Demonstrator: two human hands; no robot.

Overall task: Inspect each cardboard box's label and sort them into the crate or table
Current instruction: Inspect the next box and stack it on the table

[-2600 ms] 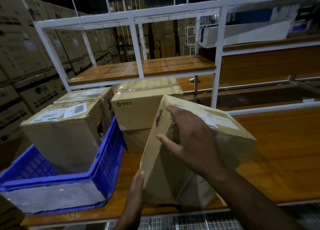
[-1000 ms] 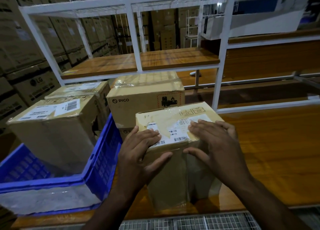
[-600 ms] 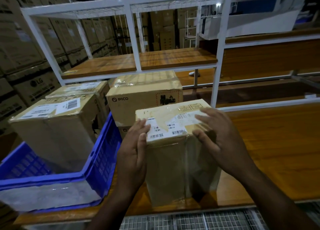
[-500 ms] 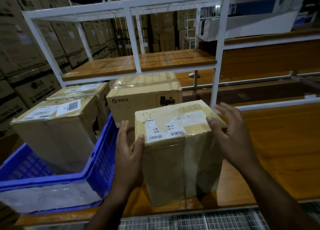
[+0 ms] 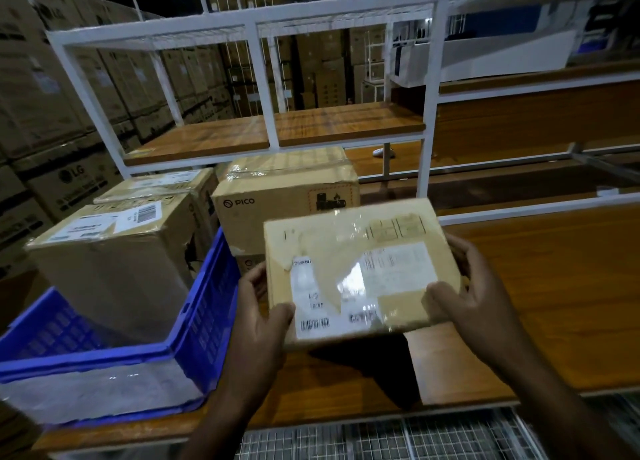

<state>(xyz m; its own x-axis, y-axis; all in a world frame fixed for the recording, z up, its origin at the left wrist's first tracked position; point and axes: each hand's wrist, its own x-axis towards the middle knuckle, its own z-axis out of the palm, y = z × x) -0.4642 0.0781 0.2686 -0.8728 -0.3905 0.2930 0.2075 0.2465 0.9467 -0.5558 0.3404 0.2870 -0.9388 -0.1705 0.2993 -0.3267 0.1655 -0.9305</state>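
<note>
— Two hands clamped on one box: left hand (image 5: 258,316) gripping the near-left corner of the tape-wrapped tan cardboard box (image 5: 360,272), thumb over the top edge, right hand (image 5: 464,293) curled round the right side, thumb on the top face.

— Off the surface?

— Looks lifted and tilted toward the camera, with a dark shadow beneath on the orange wooden tabletop (image 5: 554,304). White printed labels with barcodes (image 5: 349,286) turned up between the two thumbs, partly lost in glare off the tape.

— Weight?

— Probably light to moderate, judging by the relaxed hold. Stiff walls, no sagging seen. Glossy tape likely slippery, so better held at corners and edges than flat on the shiny face.

— Anything beside the hands?

— Left of the left hand, a blue plastic lattice crate (image 5: 204,307) holding a tall brown cardboard box with a white label on top (image 5: 114,259), a second labelled carton (image 5: 162,186) behind it. Just beyond the held box, a brown carton printed PICO (image 5: 277,200) stacked on another. Right of the right hand, bare wood.

— Next step?

— Label reading under way, apparently; crate or table not yet decided. Risk of slipping if tipped further.
</note>
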